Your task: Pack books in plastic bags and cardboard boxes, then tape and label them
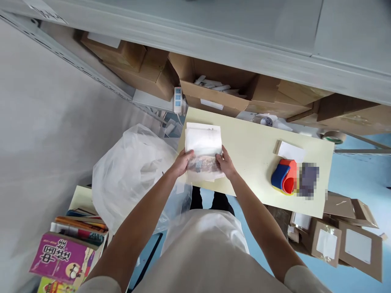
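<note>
Purple book (58,257) marked “中国” lies with other books (79,224) beyond near left corner of pale yellow table (250,146) | left hand (182,162) and right hand (226,164) grasp white book (203,140) by its sides near that corner, print too small to read | cardboard boxes (214,93) line grey shelves (232,44) past far edge

**Head Camera: Mounting and Field of View**

The camera is worn on the person's head and faces forward and steeply down. The pale shirt (204,256) fills the lower middle, close to the lens. The left hand (182,162) and right hand (226,164) lie farther off, near the centre. The tabletop (250,148) is viewed from above and slants down toward the right. The field is wide, spanning the wall (51,122) at left, the grey shelf (214,30) along the top and the blue floor (360,175) at right.
</note>
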The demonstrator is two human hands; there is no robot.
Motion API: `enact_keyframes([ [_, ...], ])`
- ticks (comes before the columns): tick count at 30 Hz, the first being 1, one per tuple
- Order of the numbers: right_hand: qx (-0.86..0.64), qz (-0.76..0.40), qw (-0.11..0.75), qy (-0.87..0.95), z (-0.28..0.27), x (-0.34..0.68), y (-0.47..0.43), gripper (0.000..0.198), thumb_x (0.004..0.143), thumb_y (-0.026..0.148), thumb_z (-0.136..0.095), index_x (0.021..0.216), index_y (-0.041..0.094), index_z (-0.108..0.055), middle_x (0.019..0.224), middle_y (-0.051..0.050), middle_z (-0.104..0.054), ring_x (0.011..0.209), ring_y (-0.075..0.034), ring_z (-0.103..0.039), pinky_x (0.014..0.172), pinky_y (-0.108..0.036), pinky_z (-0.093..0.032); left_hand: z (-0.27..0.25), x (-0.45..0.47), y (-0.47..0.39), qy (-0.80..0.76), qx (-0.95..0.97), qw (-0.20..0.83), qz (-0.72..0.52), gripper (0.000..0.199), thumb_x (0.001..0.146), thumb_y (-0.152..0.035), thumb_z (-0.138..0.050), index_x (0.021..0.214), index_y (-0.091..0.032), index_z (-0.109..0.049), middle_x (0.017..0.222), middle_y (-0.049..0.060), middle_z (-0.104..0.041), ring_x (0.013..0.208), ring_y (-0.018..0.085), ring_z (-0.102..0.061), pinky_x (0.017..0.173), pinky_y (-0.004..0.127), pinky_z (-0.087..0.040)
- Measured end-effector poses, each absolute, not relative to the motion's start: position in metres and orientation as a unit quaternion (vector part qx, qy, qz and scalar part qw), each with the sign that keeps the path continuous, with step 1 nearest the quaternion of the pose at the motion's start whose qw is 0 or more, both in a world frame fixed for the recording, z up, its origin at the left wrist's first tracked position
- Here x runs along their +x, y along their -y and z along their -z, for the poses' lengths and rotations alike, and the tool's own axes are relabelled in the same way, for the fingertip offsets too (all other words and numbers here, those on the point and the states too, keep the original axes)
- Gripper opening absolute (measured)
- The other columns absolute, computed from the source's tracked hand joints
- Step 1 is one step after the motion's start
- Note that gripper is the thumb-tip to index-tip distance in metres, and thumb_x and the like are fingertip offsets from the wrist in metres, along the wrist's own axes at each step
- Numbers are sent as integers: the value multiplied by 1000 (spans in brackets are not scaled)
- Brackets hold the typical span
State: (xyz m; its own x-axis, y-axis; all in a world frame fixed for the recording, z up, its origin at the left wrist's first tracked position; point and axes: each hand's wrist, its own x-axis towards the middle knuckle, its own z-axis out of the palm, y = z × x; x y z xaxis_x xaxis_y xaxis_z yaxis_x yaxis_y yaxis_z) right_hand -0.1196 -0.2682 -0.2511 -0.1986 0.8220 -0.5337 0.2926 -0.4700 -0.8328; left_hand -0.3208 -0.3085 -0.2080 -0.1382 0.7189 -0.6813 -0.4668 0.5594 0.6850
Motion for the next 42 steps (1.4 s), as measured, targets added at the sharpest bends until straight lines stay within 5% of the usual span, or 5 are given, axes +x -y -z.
enact_keyframes([
  [6,-561,-605,327,461,263,-154,221,71,79,44,-52,144,28,-27,99,-4,-60,73,-13,-57,61,-27,-50,229,-358,244,-622,147,619,-457,41,62,-34,-72,97,-19,-59,93,6,-67,76,17,-64,64,28,-51],
  [13,-568,-573,408,427,294,-182,191,66,76,33,-53,139,27,-33,122,-6,-56,105,-16,-56,94,-35,-46,264,-372,184,-765,344,463,-287,40,71,-30,-66,106,-16,-55,104,12,-63,96,25,-62,83,38,-49],
  [26,-728,-410,245,491,290,-197,187,70,79,32,-51,142,10,-31,133,-19,-42,131,-32,-34,110,-47,-25,270,-368,190,-821,462,304,-142,71,79,-35,-63,142,-16,-35,134,21,-39,127,39,-36,100,51,-36],
  [35,-742,-401,219,491,255,-142,257,75,75,36,-53,144,17,-29,136,-18,-35,123,-30,-44,104,-45,-36,219,-332,244,-767,565,277,-126,72,81,-35,-61,144,-14,-33,149,21,-28,135,39,-26,105,54,-30],
  [42,-694,-423,197,548,240,-66,368,64,78,41,-51,137,20,-37,124,-17,-46,92,-24,-61,79,-42,-53,173,-299,354,-660,613,386,-201,48,83,-31,-56,129,-18,-50,131,16,-52,125,29,-46,105,46,-37],
])
